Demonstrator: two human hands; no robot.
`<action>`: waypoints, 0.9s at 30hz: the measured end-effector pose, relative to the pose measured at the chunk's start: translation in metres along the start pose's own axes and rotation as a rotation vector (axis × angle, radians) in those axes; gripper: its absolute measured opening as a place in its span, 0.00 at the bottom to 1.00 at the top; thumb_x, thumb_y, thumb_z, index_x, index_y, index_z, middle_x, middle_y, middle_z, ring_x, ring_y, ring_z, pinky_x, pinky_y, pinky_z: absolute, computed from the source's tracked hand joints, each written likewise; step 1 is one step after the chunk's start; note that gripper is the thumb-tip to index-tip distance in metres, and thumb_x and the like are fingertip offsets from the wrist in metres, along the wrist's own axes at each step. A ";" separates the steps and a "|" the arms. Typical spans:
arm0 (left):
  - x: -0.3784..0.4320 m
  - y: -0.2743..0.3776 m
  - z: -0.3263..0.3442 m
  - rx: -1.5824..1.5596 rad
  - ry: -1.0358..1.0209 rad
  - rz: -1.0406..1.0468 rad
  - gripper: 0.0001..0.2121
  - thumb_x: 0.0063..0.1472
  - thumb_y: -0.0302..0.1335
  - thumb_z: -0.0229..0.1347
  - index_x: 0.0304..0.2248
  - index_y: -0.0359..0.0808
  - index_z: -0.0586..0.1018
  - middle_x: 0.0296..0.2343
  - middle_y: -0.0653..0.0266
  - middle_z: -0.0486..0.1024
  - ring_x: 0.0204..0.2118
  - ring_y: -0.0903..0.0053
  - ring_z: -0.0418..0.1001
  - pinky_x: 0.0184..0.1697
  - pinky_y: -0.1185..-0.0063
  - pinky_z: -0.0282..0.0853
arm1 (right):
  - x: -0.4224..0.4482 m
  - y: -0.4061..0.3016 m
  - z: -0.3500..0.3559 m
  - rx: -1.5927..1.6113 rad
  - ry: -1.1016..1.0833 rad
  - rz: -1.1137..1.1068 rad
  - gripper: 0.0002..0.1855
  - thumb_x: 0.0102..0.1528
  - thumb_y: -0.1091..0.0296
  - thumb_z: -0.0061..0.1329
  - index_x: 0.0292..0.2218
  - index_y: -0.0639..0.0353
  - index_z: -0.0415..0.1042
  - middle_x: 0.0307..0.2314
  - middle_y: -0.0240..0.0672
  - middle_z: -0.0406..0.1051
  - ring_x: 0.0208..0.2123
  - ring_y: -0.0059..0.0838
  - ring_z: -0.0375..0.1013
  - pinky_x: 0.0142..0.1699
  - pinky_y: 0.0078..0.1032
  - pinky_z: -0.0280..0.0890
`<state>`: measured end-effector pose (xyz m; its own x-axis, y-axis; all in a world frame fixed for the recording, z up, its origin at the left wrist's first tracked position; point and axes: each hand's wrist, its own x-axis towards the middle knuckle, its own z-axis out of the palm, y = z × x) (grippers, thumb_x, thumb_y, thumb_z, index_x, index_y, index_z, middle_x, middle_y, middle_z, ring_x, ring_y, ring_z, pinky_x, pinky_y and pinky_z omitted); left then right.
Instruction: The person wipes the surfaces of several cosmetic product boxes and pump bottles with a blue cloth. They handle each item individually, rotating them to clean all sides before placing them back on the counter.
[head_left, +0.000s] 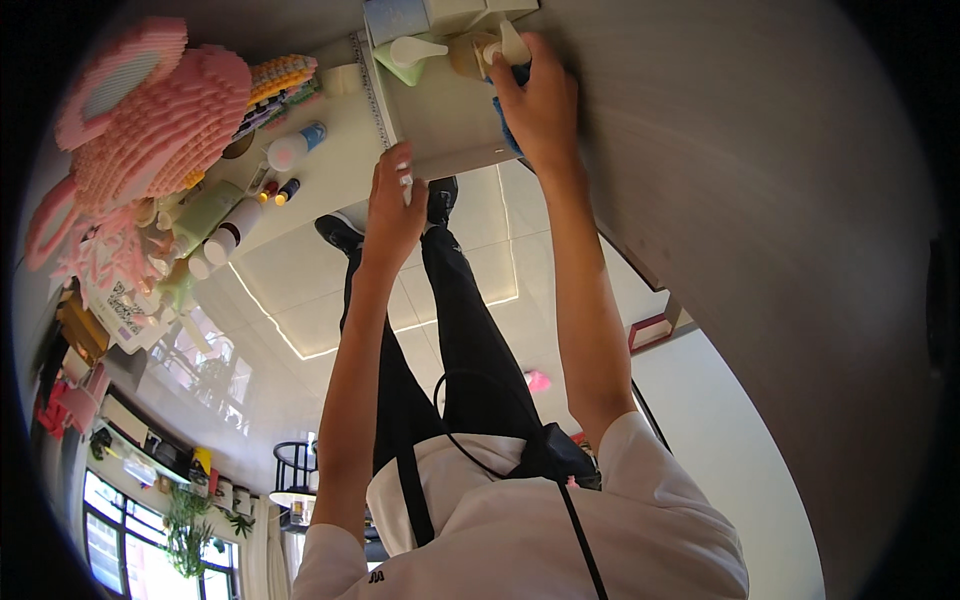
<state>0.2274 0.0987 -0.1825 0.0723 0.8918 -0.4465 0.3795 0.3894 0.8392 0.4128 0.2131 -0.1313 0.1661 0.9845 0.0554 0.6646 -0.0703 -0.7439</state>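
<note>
My right hand (541, 105) has its thumb and fingers around the white pump top (514, 46) of an amber bottle (469, 55). A blue cloth (505, 124) hangs beneath the same hand, partly hidden by it. Beside the amber bottle stands a light green bottle (409, 69) with a white pump. Both bottles are on a pale recessed shelf (442, 120). My left hand (397, 206) is at the front left corner of this shelf, fingers curled. Something small and white shows at its fingers; whether it is held cannot be made out.
Left of the shelf, a white counter (341, 161) carries a large pink block-built figure (161, 124), a white bottle with a blue end (296, 146), and several other bottles. A grey-brown panel (720, 172) rises close on the right. A black cable (442, 405) hangs before my legs.
</note>
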 end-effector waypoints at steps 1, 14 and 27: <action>-0.006 -0.003 -0.005 -0.008 -0.016 -0.024 0.22 0.61 0.19 0.48 0.55 0.35 0.62 0.49 0.48 0.67 0.49 0.60 0.71 0.51 0.69 0.68 | 0.003 0.005 0.002 -0.039 0.024 -0.080 0.14 0.57 0.64 0.50 0.40 0.66 0.69 0.22 0.48 0.73 0.24 0.51 0.73 0.32 0.40 0.67; -0.029 -0.035 -0.037 0.008 -0.044 -0.121 0.18 0.63 0.18 0.46 0.52 0.35 0.64 0.44 0.52 0.73 0.42 0.66 0.75 0.42 0.74 0.71 | 0.018 -0.017 0.007 -0.193 -0.020 -0.041 0.14 0.55 0.67 0.52 0.43 0.61 0.71 0.30 0.53 0.74 0.33 0.54 0.74 0.38 0.45 0.67; -0.034 -0.046 -0.036 -0.020 -0.085 -0.139 0.17 0.66 0.20 0.45 0.53 0.39 0.64 0.44 0.54 0.73 0.41 0.70 0.76 0.44 0.76 0.71 | 0.020 -0.011 0.013 -0.112 -0.064 -0.069 0.13 0.55 0.69 0.51 0.41 0.65 0.68 0.27 0.55 0.73 0.32 0.55 0.73 0.37 0.44 0.67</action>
<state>0.1744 0.0588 -0.1944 0.0980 0.8067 -0.5827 0.3724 0.5133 0.7732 0.3995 0.2358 -0.1305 0.0728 0.9957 0.0580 0.7503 -0.0163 -0.6609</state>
